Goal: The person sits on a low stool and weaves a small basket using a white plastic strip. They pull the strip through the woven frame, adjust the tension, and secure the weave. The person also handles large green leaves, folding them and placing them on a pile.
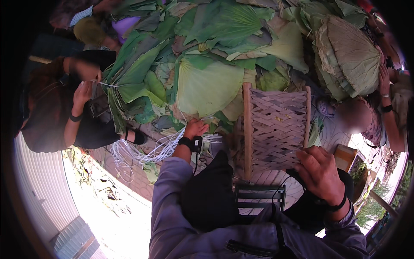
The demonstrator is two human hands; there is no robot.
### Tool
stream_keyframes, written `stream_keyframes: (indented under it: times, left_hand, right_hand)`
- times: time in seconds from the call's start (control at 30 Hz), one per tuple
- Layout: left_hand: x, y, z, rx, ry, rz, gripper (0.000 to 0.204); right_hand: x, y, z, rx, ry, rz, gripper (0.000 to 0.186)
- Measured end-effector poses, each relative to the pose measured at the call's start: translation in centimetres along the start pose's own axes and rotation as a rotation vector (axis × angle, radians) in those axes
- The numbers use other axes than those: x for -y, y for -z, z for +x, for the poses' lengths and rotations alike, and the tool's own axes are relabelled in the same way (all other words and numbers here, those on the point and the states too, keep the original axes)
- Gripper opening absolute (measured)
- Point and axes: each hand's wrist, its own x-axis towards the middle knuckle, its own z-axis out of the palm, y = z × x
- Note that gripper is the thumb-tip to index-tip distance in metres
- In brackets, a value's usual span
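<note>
My left hand (196,128) is closed at the lower end of a stack of large green lotus leaves (207,84). Thin white strips show right beside its fingers, and it seems to grip one. A loose bundle of white plastic strips (148,149) lies on the ground to the left of that wrist. My right hand (320,172) is raised over my right thigh, fingers curled in and pressed together. Whatever they may hold is too small to make out. Just beyond it stands a woven-strap folding stool (278,125) with wooden rails.
A big heap of lotus leaves (228,21) spreads across the far side. At the left, a person (56,103) pulls a white strip around leaves. Another person (392,108) at the right touches a brownish leaf stack (345,56). A dark slatted seat (260,196) is below me.
</note>
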Motion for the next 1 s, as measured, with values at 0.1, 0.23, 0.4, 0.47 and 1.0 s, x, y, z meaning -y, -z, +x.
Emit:
stream_keyframes:
  times: [0.1,0.23,0.4,0.47,1.0]
  left_hand:
    - [4.9,4.6,1.4,0.027,-0.530,0.783,0.015]
    - [4.9,2.0,0.7,-0.067,-0.599,0.295,0.011]
    - [1.6,0.2,-4.3,-0.190,-0.185,-0.213,0.014]
    - [-2.8,-3.5,-7.1,-0.360,0.041,-0.236,0.016]
    - [-17.9,-2.8,-36.6,0.124,-0.510,-0.525,0.018]
  right_hand:
    - [-0.4,0.2,0.3,-0.004,0.042,0.019,0.038]
    - [-0.1,0.1,0.0,-0.005,0.019,0.005,0.038]
    - [-0.4,-0.2,-0.2,-0.009,0.023,0.011,0.037]
    - [-0.2,-0.3,-0.8,-0.012,-0.014,0.014,0.037]
    - [0.3,-0.2,-3.1,-0.103,0.037,0.033,0.027]
